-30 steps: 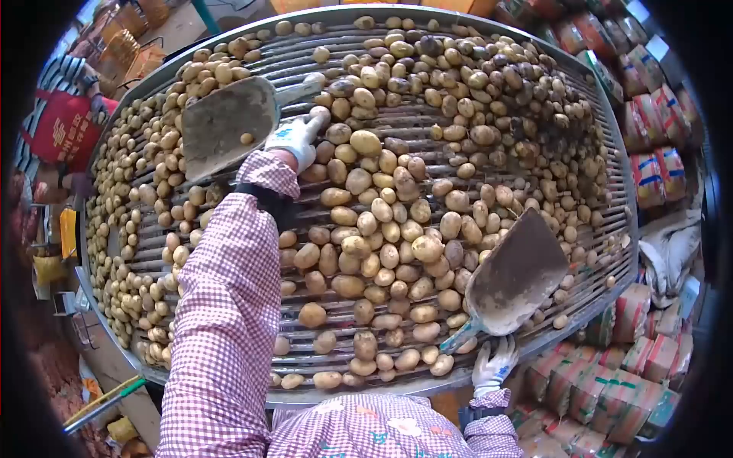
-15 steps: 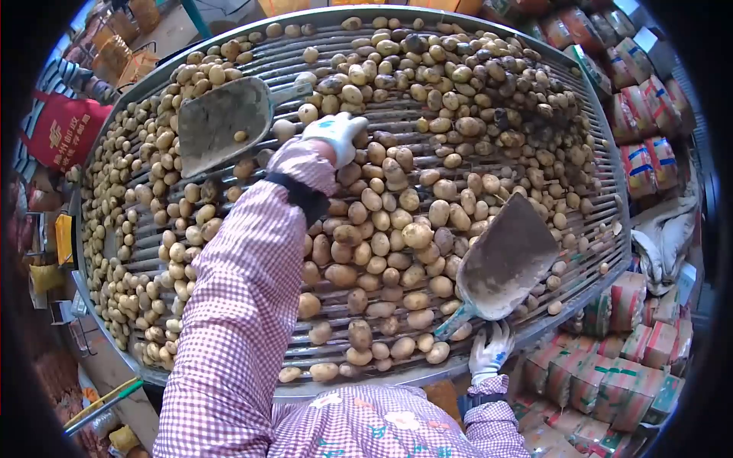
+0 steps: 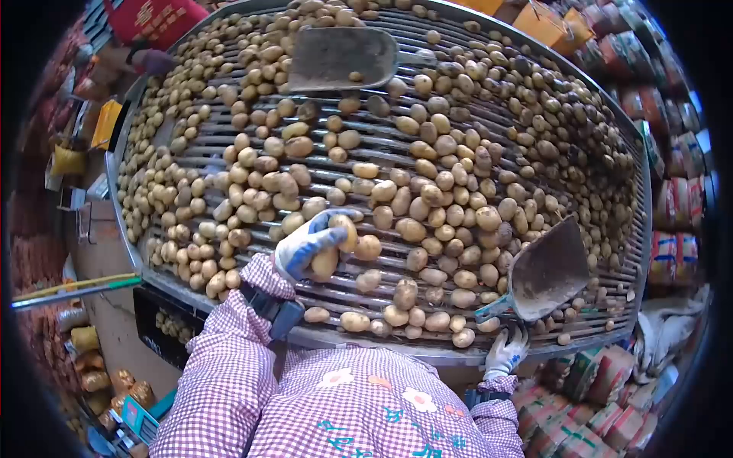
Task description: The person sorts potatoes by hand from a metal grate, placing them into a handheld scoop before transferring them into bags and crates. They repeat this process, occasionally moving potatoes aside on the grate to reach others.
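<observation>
Potatoes lie in loose rows and heaps over a slatted metal table (image 3: 382, 353). My left hand (image 3: 313, 248), in a white and blue glove, is closed round potatoes (image 3: 324, 263) above the slats, left of centre. My right hand (image 3: 507, 351), gloved too, rests at the table's near rim, just below the handle of a metal scoop (image 3: 546, 275); its fingers are apart and hold nothing. Another scoop (image 3: 343, 59) lies near the far side with a small potato on it.
A co-worker's gloved hand (image 3: 153, 61) is at the far left edge by a red bag (image 3: 156, 19). A green and yellow pole (image 3: 76, 288) sticks out at the left. Packed bags (image 3: 611, 374) are stacked at the right, near a white sack (image 3: 664, 328).
The view has turned and shifted left. My left hand has come back from the far middle towards the near side and has taken hold of potatoes. My right hand remains at the rim.
</observation>
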Tool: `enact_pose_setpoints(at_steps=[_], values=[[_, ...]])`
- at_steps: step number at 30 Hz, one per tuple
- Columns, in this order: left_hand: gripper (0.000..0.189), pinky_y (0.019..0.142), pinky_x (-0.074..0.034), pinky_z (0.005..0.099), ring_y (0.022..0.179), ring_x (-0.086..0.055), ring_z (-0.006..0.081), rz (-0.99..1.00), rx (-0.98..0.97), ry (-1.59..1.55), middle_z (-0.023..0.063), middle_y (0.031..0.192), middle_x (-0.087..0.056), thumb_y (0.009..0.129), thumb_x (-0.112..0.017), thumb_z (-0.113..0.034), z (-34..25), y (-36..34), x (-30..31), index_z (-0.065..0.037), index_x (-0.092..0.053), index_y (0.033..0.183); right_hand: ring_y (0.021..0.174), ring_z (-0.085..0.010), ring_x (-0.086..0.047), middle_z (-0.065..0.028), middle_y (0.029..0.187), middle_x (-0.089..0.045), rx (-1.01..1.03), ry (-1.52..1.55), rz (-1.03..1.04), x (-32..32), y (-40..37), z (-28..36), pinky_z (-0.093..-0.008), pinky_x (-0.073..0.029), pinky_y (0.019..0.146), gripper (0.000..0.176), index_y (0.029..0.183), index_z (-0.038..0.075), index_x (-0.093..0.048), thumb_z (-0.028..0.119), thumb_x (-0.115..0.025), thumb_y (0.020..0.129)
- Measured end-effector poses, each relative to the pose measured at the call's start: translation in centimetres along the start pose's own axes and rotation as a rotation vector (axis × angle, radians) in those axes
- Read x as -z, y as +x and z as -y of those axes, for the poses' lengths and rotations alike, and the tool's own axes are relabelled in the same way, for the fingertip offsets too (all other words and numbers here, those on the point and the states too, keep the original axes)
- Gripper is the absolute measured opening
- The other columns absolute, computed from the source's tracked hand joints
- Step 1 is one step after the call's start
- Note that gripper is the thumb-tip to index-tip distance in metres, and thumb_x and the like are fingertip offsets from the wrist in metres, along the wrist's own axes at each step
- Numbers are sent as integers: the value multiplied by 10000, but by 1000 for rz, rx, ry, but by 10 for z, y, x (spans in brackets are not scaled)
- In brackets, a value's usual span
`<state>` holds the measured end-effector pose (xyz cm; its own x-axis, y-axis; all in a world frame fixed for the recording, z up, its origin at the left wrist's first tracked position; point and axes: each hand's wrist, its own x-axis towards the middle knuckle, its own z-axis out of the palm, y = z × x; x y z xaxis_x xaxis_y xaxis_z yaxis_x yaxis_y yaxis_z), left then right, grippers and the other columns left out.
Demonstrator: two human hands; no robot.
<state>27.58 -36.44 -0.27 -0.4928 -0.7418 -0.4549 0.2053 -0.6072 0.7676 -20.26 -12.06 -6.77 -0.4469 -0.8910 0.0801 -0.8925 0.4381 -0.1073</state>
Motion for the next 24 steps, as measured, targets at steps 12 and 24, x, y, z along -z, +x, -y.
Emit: enact_pose_setpoints(at_steps=[12,24], values=[[552,814,-580,290,955,-675,156,-432,-123,185,58,1171,-664,930,-729,-105,-13,-49,59,-51,-519,1438,1229,-436,-558,-203,1337,-624,-61,-5,61,7,4,8,-542,-427,1060,355,1227,63,-696,275,-617,954],[478,956,-598,417,1173,-666,306,-179,-623,435,196,1300,-635,1029,-662,-254,-71,0,152,-53,-528,1442,1213,-436,-574,-235,1318,-629,35,-47,54,-13,6,-31,-518,-432,1056,405,1263,23,-680,311,-613,986]])
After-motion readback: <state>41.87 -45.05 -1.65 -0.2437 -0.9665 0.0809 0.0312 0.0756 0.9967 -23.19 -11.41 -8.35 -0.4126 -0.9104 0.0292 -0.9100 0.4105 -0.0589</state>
